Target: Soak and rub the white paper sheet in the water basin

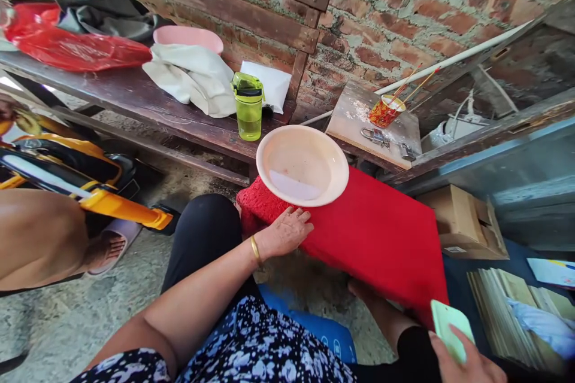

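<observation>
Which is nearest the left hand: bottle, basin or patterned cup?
The cream basin on the red cloth, the only one close beside the left hand. The green bottle and red patterned cup stand farther off.

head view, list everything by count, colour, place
red cloth: 1, red, centre
basin: 1, cream, on red cloth
phone: 1, mint, lower right
bench: 1, brown, upper left
bottle: 1, green, on bench
white cloth: 1, white, on bench
tub: 1, pink, behind white cloth
bag: 1, red, bench left
fabric: 1, grey, behind bag
packet: 1, white, behind bottle
tin: 1, red-yellow, upper right
padlock: 1 clear, metallic, beside tin
box: 1, brown, right
stack: 1, beige, lower right
machine: 1, orange-black, left
blue item: 1, blue, bottom centre
floor: 1, grey, below
brick wall: 1, reddish, back
another person's leg: 1, bare, left
left hand: 1, bare, below basin
right hand: 1, blurred, holding phone
</observation>
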`<action>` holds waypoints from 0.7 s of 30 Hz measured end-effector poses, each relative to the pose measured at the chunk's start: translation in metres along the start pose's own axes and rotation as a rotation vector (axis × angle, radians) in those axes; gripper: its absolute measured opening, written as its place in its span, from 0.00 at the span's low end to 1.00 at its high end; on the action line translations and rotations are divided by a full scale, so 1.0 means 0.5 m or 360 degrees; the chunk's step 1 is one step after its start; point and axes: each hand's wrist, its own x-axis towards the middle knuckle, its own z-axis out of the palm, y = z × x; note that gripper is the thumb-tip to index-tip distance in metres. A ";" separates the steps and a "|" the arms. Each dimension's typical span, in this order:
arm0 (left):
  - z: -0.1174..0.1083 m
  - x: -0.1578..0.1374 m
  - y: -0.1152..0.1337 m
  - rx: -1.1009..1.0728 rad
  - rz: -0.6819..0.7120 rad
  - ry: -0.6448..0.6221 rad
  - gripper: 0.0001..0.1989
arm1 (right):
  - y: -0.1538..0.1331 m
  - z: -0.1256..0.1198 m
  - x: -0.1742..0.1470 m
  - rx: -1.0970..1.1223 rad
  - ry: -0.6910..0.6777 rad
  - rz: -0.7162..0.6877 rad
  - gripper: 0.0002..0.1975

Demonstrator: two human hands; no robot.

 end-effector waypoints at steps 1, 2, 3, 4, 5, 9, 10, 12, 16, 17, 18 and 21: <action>-0.003 0.000 -0.001 -0.0010 -0.0010 -0.0006 0.11 | -0.002 -0.007 -0.001 -0.0041 -0.0006 0.0067 0.27; -0.007 0.001 -0.003 -0.0014 -0.0024 -0.0004 0.11 | -0.023 -0.004 -0.004 -0.0049 -0.0028 0.0079 0.28; -0.010 0.002 -0.005 -0.0014 -0.0046 0.0004 0.11 | -0.059 0.008 -0.009 -0.0009 -0.0065 0.0027 0.29; -0.013 0.004 -0.007 -0.0012 -0.0076 0.0011 0.11 | -0.107 0.026 -0.017 0.0089 -0.0111 -0.0078 0.30; -0.015 0.005 -0.008 -0.0012 -0.0118 0.0010 0.11 | -0.162 0.049 -0.025 0.0199 -0.0155 -0.0206 0.30; -0.012 0.015 -0.012 -0.0001 -0.0393 -0.0046 0.16 | -0.371 0.130 -0.057 0.0444 -0.0330 -0.0684 0.20; -0.009 0.018 -0.013 0.0008 -0.0449 -0.0051 0.17 | -0.399 0.142 -0.060 0.0453 -0.0331 -0.0770 0.18; 0.001 0.025 -0.014 0.0024 -0.0513 -0.0026 0.18 | -0.411 0.157 -0.054 0.0424 -0.0284 -0.0838 0.17; 0.026 0.041 -0.017 0.0062 -0.0604 0.0021 0.21 | -0.266 0.145 -0.014 0.0373 -0.0195 -0.0544 0.18; 0.032 0.044 -0.019 0.0084 -0.0626 0.0025 0.22 | -0.206 0.135 -0.002 0.0367 -0.0164 -0.0411 0.19; 0.037 0.047 -0.020 0.0108 -0.0641 0.0032 0.22 | -0.142 0.123 0.008 0.0356 -0.0120 -0.0272 0.22; 0.044 0.054 -0.025 0.0169 -0.0658 0.0035 0.24 | 0.037 0.082 0.026 0.0286 0.0037 0.0091 0.30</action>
